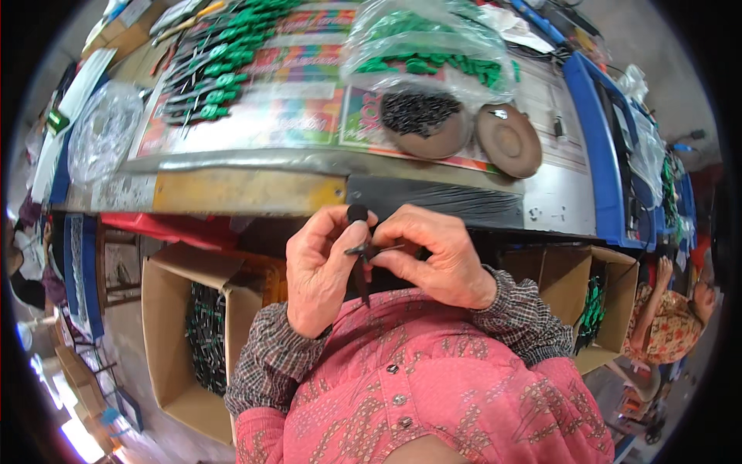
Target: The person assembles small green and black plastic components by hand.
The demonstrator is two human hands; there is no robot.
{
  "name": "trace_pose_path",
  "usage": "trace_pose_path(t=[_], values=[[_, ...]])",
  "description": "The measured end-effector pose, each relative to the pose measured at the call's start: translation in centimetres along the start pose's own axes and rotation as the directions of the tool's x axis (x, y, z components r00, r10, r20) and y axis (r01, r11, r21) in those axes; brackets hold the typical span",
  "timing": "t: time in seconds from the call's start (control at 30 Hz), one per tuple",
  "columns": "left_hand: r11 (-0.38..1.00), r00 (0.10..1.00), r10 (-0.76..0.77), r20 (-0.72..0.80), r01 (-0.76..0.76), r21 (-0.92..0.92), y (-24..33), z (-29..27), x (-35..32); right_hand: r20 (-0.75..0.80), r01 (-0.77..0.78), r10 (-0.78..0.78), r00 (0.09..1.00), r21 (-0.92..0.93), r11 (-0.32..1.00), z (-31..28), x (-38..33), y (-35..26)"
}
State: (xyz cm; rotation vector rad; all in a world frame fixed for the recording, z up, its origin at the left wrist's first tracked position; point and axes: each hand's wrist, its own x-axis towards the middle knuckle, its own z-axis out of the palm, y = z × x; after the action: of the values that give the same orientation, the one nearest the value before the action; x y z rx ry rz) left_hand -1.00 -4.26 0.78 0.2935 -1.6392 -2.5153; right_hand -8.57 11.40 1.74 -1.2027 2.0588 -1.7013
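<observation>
Close to my body, just in front of the bench edge, both hands meet at one small black plastic part [357, 213] with a rounded top. My left hand [317, 267] is closed around it, thumb pressed on its side. Below the thumb a dark, narrow piece points down, with a bit of red beside it. My right hand [433, 251] is closed in a pinch on a thin, pin-like piece [393, 247] that reaches toward the black part. Whether the two pieces are joined is hidden by my fingers.
On the bench lie a row of green-and-black parts [212, 85], a clear bag of green pieces [425, 50], a brown dish of small black pieces [437, 145] and another brown dish [510, 147]. Cardboard boxes of parts flank me [174, 348] [610, 309]; a blue crate [599, 147] stands right.
</observation>
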Motion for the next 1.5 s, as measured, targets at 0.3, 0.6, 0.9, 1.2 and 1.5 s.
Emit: trace_pose_path(t=[0.3, 0.6, 0.9, 1.2, 1.5], values=[[0.997, 0.995, -0.076, 0.064, 0.077, -0.011, -0.4, 2.4, 0.2, -0.004, -0.018, 0.017, 1.000, -0.035, 0.999, -3.8, -1.7, -0.8], [0.985, 0.980, -0.170, 0.107, 0.172, -0.011, -1.0, 3.8, 1.1, -0.257, -0.109, -0.109, 0.960, -0.706, 0.700, -13.7, -0.3, 2.1], [0.982, 0.973, -0.190, 0.131, 0.190, 0.008, -1.6, 4.2, 1.5, -0.140, -0.072, -0.131, 0.981, -0.903, 0.423, -16.2, 1.3, 5.5], [0.981, 0.971, -0.192, 0.142, 0.194, -0.005, -1.8, 3.9, 1.5, -0.158, -0.100, -0.082, 0.984, -0.872, 0.479, -15.2, 0.3, 4.7], [0.985, 0.976, -0.174, 0.127, 0.174, 0.014, -2.0, 4.1, 1.3, -0.092, -0.059, -0.034, 0.995, -0.842, 0.536, -14.1, -1.1, 2.8]])
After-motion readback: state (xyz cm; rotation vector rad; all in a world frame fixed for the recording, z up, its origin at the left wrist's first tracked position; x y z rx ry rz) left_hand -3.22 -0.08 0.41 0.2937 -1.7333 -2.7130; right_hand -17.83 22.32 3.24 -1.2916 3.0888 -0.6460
